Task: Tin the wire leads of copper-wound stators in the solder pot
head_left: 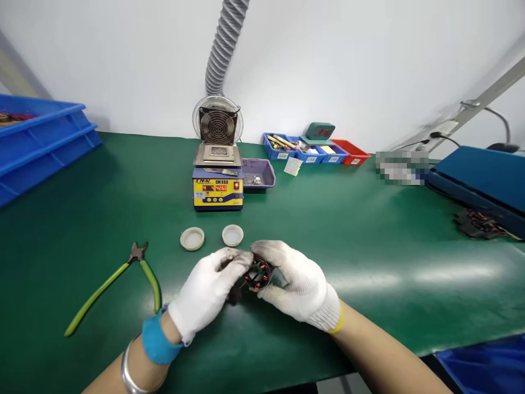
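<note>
Green bench (369, 235): small dark round stator (257, 273), copper windings.

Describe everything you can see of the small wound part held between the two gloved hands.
The wound part is a small dark ring with copper-coloured wire coils set around it. It is held just above the green mat, gripped between the fingertips of the left hand and the right hand, both in white knit gloves. The fingers hide much of it.

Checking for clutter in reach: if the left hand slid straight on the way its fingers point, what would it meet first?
The left hand points right and slightly away, so it meets the wound coil part it already pinches, then the right hand. Depth is hard to judge.
</note>
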Demonstrator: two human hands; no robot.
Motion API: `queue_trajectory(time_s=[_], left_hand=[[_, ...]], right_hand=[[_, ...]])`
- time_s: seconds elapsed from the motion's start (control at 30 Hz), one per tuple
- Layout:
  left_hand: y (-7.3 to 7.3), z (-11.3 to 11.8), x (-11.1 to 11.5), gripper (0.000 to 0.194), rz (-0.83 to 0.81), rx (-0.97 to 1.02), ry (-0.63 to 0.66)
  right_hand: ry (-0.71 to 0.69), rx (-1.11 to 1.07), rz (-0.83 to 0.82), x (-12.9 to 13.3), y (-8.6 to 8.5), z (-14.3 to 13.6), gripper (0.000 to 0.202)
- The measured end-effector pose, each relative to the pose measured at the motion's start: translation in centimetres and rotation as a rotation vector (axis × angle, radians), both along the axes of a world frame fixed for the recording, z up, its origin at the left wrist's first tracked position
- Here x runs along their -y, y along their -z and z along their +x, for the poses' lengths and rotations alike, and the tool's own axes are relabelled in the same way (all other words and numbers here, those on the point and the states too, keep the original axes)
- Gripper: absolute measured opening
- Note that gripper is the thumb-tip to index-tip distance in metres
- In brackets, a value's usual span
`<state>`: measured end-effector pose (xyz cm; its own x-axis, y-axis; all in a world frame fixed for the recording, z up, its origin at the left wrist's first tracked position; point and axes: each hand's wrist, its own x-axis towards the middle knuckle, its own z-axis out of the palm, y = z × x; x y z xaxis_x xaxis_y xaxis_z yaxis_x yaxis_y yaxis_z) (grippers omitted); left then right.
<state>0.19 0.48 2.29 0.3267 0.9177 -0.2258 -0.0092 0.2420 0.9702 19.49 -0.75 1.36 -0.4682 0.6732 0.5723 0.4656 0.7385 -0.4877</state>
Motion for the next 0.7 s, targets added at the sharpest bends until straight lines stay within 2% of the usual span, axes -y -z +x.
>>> queue_trajectory(time_s=[0.03, 0.13, 0.17, 0.2, 0.23, 0.27, 0.3, 0.37, 0.43, 0.47, 0.53, 0.63, 0.7], left_hand=[[-0.4, -0.3, 0.1, 0.035, 0.018, -0.087, 0.024], [-1.5, -2.0, 0.1, 0.038, -0.094, -0.240, 0.330], [-1.6, -2.5, 0.0, 0.038, -0.120, -0.254, 0.350], [-1.6, -2.9, -0.1, 0.039, -0.112, -0.245, 0.284], [-1.4, -3.1, -0.3, 0.039, -0.073, -0.214, 0.166], [-1.2, -3.0, -0.5, 0.040, -0.016, -0.175, 0.044], [-0.8, -2.7, -0.5, 0.042, 0.034, -0.148, -0.023], [-0.3, -1.5, -0.4, 0.043, 0.052, -0.141, 0.039], [-0.3, -0.6, 0.0, 0.038, -0.011, -0.168, 0.118], [-0.5, -0.5, 0.2, 0.035, -0.038, -0.168, 0.085], [-1.3, -1.2, 0.4, 0.032, -0.053, -0.091, -0.070], [-2.1, -2.7, 0.2, 0.033, 0.018, 0.111, -0.282], [-1.8, -2.7, 0.1, 0.034, 0.038, 0.083, -0.246]], right_hand=[[0.030, 0.024, 0.067, -0.3, 0.2, 0.4, 0.047], [0.105, 0.059, 0.188, -0.9, 0.4, 1.4, 0.046], [0.121, 0.046, 0.203, -1.0, 0.4, 1.5, 0.046], [0.135, 0.025, 0.211, -1.0, 0.3, 1.6, 0.045], [0.145, 0.003, 0.212, -1.0, 0.3, 1.6, 0.046], [0.149, -0.012, 0.209, -1.0, 0.2, 1.6, 0.046], [0.147, -0.020, 0.209, -0.9, 0.2, 1.5, 0.046], [0.140, -0.005, 0.211, -0.7, 0.2, 1.2, 0.048], [0.132, 0.011, 0.208, -0.5, 0.2, 1.0, 0.048], [0.133, 0.013, 0.204, -0.4, 0.2, 1.0, 0.049], [0.147, 0.000, 0.195, -0.4, 0.1, 1.0, 0.050], [0.208, -0.012, 0.182, -0.6, 0.1, 1.2, 0.051], [0.257, -0.001, 0.162, -1.1, 0.2, 1.3, 0.051]])
